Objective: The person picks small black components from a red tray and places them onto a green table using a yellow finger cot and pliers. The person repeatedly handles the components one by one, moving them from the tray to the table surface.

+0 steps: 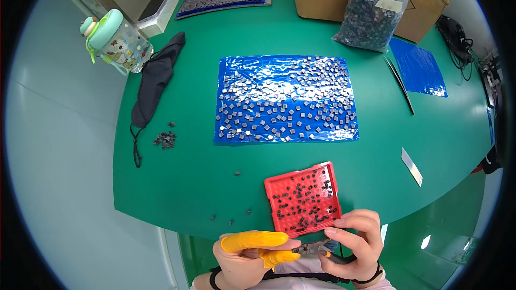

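I'm seeing one red tray (pixel 322 174) at the table's near edge, two hands just below it. My left hand (pixel 244 260), wearing two orange finger cots, and right hand (pixel 357 247) are pinching small tweezers (pixel 317 248); their tips are hidden.

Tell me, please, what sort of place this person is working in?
Probably a small-parts assembly or sorting bench in a workshop: a green table mat, a blue plastic sheet spread with small grey square parts, and a red gridded plastic tray of dark pieces.
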A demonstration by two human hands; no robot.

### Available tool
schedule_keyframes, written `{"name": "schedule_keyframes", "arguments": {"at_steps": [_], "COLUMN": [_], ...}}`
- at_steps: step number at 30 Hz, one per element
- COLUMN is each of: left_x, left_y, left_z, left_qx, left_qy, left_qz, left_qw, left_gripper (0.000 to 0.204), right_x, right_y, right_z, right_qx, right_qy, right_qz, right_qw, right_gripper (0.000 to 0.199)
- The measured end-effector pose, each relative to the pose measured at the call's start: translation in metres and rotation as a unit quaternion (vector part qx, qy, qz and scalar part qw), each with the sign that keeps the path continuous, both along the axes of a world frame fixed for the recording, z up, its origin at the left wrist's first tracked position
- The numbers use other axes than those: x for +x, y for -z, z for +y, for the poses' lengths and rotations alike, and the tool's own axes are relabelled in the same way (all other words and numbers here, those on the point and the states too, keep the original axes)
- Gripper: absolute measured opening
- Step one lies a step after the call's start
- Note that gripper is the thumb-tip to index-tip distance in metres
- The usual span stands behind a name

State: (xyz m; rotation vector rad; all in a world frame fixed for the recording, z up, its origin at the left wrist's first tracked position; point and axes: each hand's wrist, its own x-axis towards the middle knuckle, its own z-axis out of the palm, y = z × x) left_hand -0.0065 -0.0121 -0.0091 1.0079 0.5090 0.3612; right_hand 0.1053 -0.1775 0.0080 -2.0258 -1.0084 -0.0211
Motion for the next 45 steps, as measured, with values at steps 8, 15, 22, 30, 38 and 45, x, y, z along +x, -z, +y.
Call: {"name": "schedule_keyframes", "arguments": {"at_steps": [8,15,22,30,38,45], "left_x": [0.003,0.017,0.021,0.023,0.012,0.012], "left_y": [-0.011,-0.003,0.004,0.000,0.006,0.009], "left_z": [0.008,0.016,0.012,0.020,0.019,0.014], "left_qx": [-0.009,0.266,0.270,0.274,0.195,0.132], "left_qy": [0.050,0.131,0.148,0.221,0.281,0.274], "left_qz": [0.037,-0.072,-0.137,-0.137,-0.090,-0.100], "left_qw": [0.998,0.952,0.942,0.926,0.936,0.948], "left_gripper": [0.030,0.026,0.018,0.013,0.013,0.017], "right_x": [0.003,0.003,0.005,0.007,0.009,0.011], "right_y": [0.003,0.004,0.008,0.010,0.005,0.002], "right_z": [-0.005,-0.008,-0.005,-0.008,-0.011,-0.011], "right_qx": [-0.003,0.001,0.016,0.023,0.021,0.008], "right_qy": [0.007,0.034,0.002,-0.007,-0.028,-0.025], "right_qz": [-0.047,-0.079,-0.089,-0.086,-0.084,-0.096], "right_qw": [0.999,0.996,0.996,0.996,0.996,0.995], "right_gripper": [0.047,0.047,0.048,0.049,0.044,0.043]}}
